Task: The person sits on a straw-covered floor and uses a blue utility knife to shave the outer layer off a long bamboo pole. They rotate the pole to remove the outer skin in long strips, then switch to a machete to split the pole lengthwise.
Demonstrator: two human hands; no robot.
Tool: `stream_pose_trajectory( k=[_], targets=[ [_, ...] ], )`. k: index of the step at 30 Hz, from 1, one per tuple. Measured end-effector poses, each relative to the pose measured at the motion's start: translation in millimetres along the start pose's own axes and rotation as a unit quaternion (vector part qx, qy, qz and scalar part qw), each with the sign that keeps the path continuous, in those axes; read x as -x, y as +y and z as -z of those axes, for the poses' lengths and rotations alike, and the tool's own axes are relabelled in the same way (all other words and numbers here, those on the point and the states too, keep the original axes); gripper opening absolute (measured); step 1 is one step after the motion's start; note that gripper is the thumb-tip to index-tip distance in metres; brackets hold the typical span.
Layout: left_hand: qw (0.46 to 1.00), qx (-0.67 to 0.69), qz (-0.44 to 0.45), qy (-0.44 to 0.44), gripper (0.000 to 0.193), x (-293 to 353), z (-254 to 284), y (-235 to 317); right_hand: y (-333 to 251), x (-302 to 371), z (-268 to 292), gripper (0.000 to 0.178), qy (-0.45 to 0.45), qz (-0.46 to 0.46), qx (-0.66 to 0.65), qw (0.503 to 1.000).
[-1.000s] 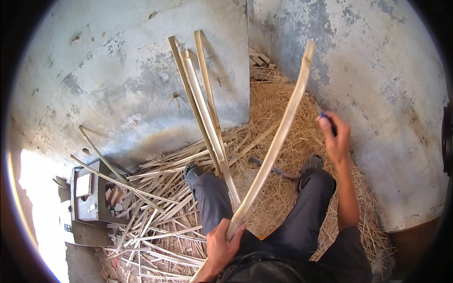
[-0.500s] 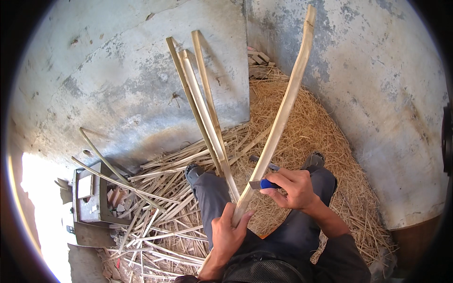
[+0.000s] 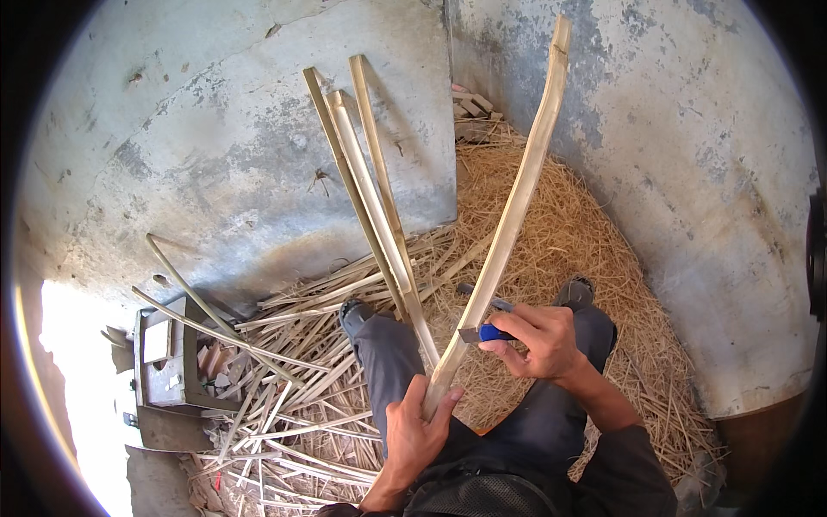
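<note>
While the left hand (image 3: 417, 432) grips the pale strip (image 3: 516, 209) by its near end, long axis slanting away rightward, the right hand (image 3: 543, 345), just right of the strip, clenches a blue knife (image 3: 494, 333), blade (image 3: 469, 334) overlapping the strip's right edge.

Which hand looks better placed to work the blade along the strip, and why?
Probably the right hand: it holds the blue knife, its blade at the strip, while the left hand grips the strip lower down.
</note>
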State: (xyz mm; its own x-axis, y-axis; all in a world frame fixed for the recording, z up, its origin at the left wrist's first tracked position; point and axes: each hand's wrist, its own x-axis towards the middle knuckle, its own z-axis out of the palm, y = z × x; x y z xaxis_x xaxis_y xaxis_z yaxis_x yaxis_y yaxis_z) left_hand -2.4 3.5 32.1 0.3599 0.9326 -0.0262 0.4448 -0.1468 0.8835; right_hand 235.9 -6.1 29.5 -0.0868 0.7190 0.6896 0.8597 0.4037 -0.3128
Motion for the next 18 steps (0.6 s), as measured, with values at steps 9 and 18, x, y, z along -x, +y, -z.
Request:
stream_pose_trajectory(
  k=[9,18],
  targets=[
    [1.000,-0.024,-0.012,-0.014,0.039,5,5,-4,8,-7,5,0.028,0.019,0.019,0.013,1.000],
    [1.000,-0.008,0.017,-0.010,0.036,11,7,-10,15,-15,9,0.027,0.029,-0.003,0.010,1.000]
  ],
)
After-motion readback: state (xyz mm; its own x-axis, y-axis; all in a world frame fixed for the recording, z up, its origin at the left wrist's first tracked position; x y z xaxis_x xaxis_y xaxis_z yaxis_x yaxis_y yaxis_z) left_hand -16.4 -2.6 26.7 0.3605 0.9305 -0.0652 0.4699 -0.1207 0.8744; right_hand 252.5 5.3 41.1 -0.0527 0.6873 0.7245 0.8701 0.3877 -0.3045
